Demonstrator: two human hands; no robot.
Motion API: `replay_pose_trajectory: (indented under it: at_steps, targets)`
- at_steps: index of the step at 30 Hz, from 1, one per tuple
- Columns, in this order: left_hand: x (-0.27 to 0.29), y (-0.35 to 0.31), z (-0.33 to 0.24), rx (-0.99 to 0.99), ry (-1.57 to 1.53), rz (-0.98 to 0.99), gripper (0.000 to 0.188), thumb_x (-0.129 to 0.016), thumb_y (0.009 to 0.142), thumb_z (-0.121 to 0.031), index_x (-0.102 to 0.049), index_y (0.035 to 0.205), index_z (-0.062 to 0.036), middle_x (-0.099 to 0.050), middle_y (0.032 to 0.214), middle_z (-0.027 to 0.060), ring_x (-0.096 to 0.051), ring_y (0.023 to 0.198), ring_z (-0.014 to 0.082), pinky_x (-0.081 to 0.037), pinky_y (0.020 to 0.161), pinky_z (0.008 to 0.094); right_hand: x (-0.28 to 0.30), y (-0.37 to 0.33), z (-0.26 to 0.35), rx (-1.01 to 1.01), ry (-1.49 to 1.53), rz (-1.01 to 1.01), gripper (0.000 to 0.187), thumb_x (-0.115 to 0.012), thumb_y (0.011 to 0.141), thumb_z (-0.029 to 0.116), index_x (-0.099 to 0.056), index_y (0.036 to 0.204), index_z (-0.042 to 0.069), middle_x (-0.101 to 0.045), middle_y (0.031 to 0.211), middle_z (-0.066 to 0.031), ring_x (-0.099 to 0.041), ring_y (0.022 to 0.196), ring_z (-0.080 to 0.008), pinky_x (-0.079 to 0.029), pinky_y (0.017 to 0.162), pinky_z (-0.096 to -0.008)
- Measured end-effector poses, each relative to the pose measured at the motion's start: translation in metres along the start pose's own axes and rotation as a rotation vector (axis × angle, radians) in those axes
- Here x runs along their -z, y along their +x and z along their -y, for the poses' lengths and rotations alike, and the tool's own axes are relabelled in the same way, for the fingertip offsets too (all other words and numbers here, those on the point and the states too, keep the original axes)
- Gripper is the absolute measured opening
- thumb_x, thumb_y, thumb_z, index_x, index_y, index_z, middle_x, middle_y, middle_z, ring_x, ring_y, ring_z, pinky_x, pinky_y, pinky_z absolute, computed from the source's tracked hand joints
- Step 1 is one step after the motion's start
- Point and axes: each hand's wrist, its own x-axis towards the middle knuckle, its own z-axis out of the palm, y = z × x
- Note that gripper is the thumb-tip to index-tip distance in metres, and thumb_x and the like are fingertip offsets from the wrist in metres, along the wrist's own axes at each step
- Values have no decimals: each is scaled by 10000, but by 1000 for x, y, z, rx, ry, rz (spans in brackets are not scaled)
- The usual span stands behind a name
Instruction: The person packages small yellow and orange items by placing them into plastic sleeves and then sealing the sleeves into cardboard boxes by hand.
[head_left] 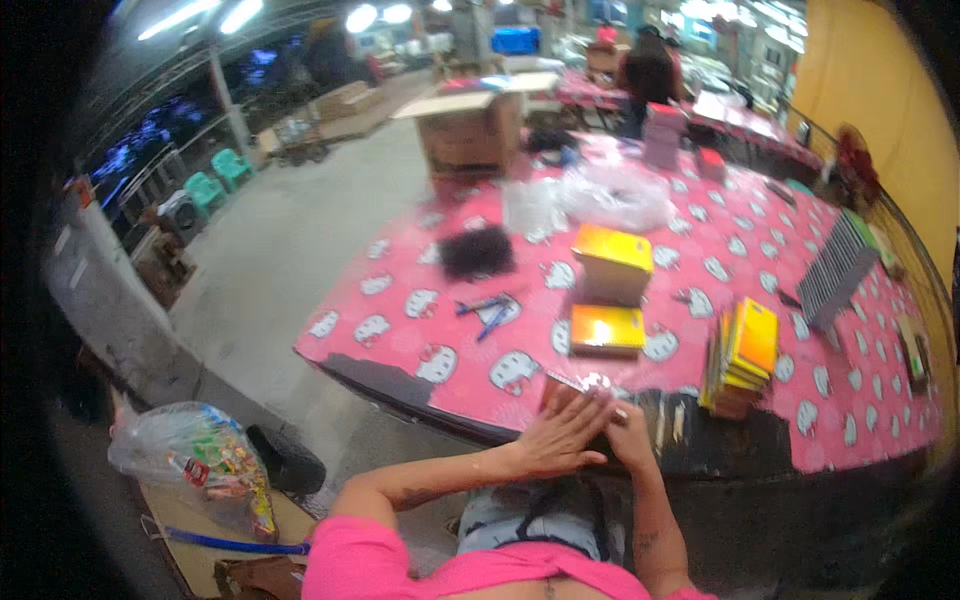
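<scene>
At the table's near edge, my left hand (565, 435) lies flat with its fingers stretched out across a small brownish, flat-edged thing (553, 386). Most of that thing is hidden under the palm. Close against it, my right hand (630, 440) is closed, its fingers curled round something I cannot make out. Just beyond the hands lies a stack of yellow-orange boxes or booklets (607, 330). Behind it stands a taller yellow-topped stack (613, 262). Right of my right hand, a leaning pile of yellow packs (745, 350) rests on the dark near strip.
Blue-handled pliers (487, 312) and a black heap (476, 252) lie left on the pink patterned cloth (420, 300). Clear plastic bags (615, 195) and an open carton (465, 140) are farther back. A striped grey block (840, 265) stands right; a filled plastic bag (195, 455) sits lower left.
</scene>
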Motion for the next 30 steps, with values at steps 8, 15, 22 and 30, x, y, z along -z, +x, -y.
replay_pose_trajectory:
  at_steps: [8, 15, 22, 30]
  targets:
    - [38, 33, 12, -3, -57, -273, 353, -637, 920, -312, -624, 1208, -108, -668, 1091, 49, -640, 1035, 226, -180, 1135, 609, -1, -1, 1, -47, 16, 20, 293, -696, 890, 107, -655, 1163, 9, -711, 1007, -148, -623, 924, -127, -517, 797, -323]
    - [41, 36, 11, -19, -82, -315, 209, -669, 900, -264, -665, 1070, -142, -681, 951, 10, -665, 914, 188, -184, 1143, 596, 32, -19, 43, 2, 83, -45, 272, -683, 912, 122, -682, 1158, 4, -713, 1071, -85, -657, 1004, -143, -513, 923, -305]
    - [38, 40, 10, -39, -102, -353, 164, -661, 885, -253, -662, 1003, -138, -652, 903, 9, -638, 898, 188, -195, 1120, 617, 60, -11, 54, 6, -176, 15, 185, -691, 897, 121, -724, 1031, -3, -735, 906, -92, -674, 841, -121, -529, 780, -285]
    - [31, 40, 18, -35, -175, -295, 116, -677, 892, -223, -669, 980, -148, -651, 882, 17, -634, 900, 192, -240, 1116, 591, 69, 1, 52, 142, -242, 159, 145, -729, 873, 130, -717, 957, 12, -715, 866, -63, -673, 840, -109, -532, 766, -278]
